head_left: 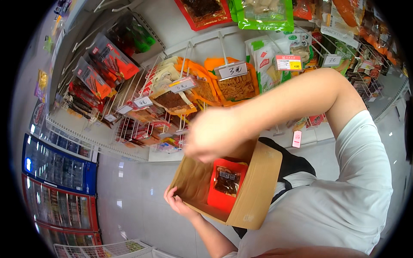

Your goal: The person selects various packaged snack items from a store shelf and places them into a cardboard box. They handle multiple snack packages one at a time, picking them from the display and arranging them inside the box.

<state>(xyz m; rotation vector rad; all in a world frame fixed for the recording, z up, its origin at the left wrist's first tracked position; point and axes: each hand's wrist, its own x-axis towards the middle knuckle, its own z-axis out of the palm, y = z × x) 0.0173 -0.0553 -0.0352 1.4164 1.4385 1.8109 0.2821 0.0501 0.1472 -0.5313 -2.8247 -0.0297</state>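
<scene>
My left hand (181, 205) grips the near-left edge of an open cardboard box (255, 183), fingers over its rim. A red food packet (222, 203) with a clear window showing dark contents lies inside against the box's side. My right hand (211, 135) is blurred by motion above the box's upper rim, in front of the hanging snack packets. Its fingers look curled, but whether it holds anything cannot be told. Orange-edged packets (237, 85) hang on hooks just beyond it.
Wire hooks bear price tags (231, 70) and many packets, including red-and-grey pouches (116, 59) and a green-edged packet (266, 16). A lower shelf (96, 142) juts out. Glass-fronted coolers (55, 167) stand at far left, and a white wire rack (103, 250) at the bottom. Tiled floor (138, 193) lies below.
</scene>
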